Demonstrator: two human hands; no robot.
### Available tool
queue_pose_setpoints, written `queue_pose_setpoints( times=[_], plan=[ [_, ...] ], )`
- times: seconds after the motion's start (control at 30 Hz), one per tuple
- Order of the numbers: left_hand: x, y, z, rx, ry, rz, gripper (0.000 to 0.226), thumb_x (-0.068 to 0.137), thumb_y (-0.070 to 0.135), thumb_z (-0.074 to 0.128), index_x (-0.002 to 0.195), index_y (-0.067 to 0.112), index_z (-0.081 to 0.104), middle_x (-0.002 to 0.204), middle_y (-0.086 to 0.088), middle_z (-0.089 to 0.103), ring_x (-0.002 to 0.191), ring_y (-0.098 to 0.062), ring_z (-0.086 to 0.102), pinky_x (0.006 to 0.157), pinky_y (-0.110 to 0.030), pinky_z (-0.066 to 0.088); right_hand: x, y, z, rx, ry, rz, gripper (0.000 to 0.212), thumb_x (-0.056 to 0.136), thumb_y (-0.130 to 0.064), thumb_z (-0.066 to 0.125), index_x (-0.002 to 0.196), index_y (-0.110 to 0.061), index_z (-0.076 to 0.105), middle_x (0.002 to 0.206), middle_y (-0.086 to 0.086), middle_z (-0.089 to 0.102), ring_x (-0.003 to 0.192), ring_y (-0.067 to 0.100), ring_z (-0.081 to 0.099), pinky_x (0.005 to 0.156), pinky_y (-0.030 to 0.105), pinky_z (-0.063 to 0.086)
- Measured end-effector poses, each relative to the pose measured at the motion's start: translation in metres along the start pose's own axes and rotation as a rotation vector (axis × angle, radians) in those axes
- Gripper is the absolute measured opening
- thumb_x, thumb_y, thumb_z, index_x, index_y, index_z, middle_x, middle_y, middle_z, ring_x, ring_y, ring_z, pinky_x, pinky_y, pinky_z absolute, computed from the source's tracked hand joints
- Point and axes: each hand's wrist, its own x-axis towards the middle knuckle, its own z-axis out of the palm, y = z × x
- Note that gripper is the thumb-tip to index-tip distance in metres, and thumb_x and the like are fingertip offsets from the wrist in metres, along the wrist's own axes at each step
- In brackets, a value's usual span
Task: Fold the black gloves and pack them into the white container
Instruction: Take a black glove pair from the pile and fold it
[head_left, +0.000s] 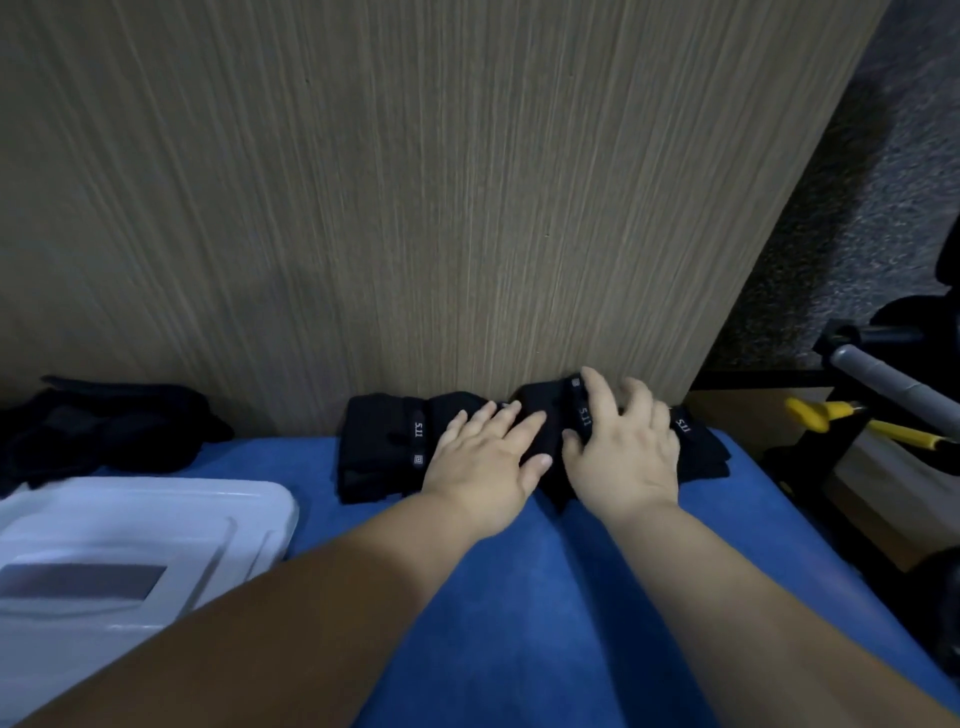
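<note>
The black gloves (415, 447) lie in a row on the blue tabletop (519, 597) against the wood panel (415, 208), right of centre. The left hand (483, 462) is pressed flat on them with fingers spread; the right hand (623, 447) is laid over the next glove, fingers apart and slightly curled. Soft, light, limp fabric is judged likely; a grip at the cuff bands is advised. The white container (130, 545) sits at lower left.

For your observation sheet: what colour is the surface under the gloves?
Blue surface, seen in the head view, beneath the black gloves.
</note>
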Motion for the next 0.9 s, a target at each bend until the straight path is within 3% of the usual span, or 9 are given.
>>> queue_pose_setpoints(
  times=[0.07,0.13,0.23,0.43,0.73,0.9],
  plan=[
    [0.000,-0.001,0.002,0.009,0.015,0.010,0.055,0.101,0.051,0.023,0.153,0.037,0.009,0.162,0.007,0.005,0.149,-0.013,-0.003,0.118,-0.036,-0.008,0.001,0.004,0.006,-0.070,0.043,-0.152,0.059,0.091,-0.030,0.052,0.146,-0.035,0.031,0.153,0.001,0.028,0.138,0.024,0.022,0.107,0.043,0.025],
    [-0.001,-0.003,0.004,0.021,0.031,0.019,0.056,0.101,0.051,0.024,0.153,0.036,0.008,0.162,0.009,0.004,0.149,-0.013,-0.003,0.118,-0.035,-0.008,0.004,0.007,0.011,-0.115,-0.027,-0.263,0.051,0.096,-0.025,0.044,0.146,-0.031,0.035,0.157,-0.005,0.024,0.146,0.019,0.010,0.114,0.040,0.013],
    [-0.003,-0.007,0.007,0.028,0.041,0.013,0.057,0.101,0.050,0.024,0.153,0.035,0.006,0.162,0.010,0.002,0.149,-0.011,-0.004,0.118,-0.035,-0.009,0.006,0.009,0.014,-0.143,-0.158,-0.248,0.048,0.102,-0.030,0.029,0.150,-0.027,0.028,0.159,-0.011,0.018,0.148,0.014,-0.003,0.118,0.035,0.001],
    [-0.004,-0.008,0.008,0.019,0.017,0.013,0.054,0.102,0.047,0.024,0.153,0.033,0.011,0.162,0.010,0.003,0.149,-0.012,-0.003,0.118,-0.035,-0.010,0.008,0.013,0.019,-0.084,-0.284,-0.130,0.050,0.103,-0.036,0.023,0.152,-0.025,0.023,0.159,-0.013,0.018,0.148,0.012,0.001,0.119,0.037,0.009],
    [-0.001,-0.009,-0.003,-0.037,-0.070,0.024,0.055,0.103,0.044,0.026,0.153,0.033,0.006,0.162,0.010,-0.002,0.148,-0.010,-0.006,0.119,-0.034,-0.009,0.010,0.010,0.018,-0.054,-0.314,-0.102,0.050,0.102,-0.036,0.023,0.151,-0.026,0.023,0.159,-0.012,0.019,0.148,0.013,0.003,0.119,0.041,0.013],
    [-0.009,-0.011,-0.027,-0.172,-0.041,0.030,0.057,0.103,0.040,0.030,0.154,0.034,0.005,0.162,0.011,-0.003,0.148,-0.010,-0.006,0.120,-0.034,-0.004,0.003,0.002,0.002,-0.001,-0.160,-0.110,0.047,0.102,-0.036,0.030,0.148,-0.028,0.032,0.159,-0.011,0.018,0.148,0.013,-0.002,0.119,0.043,0.005]
  ],
)
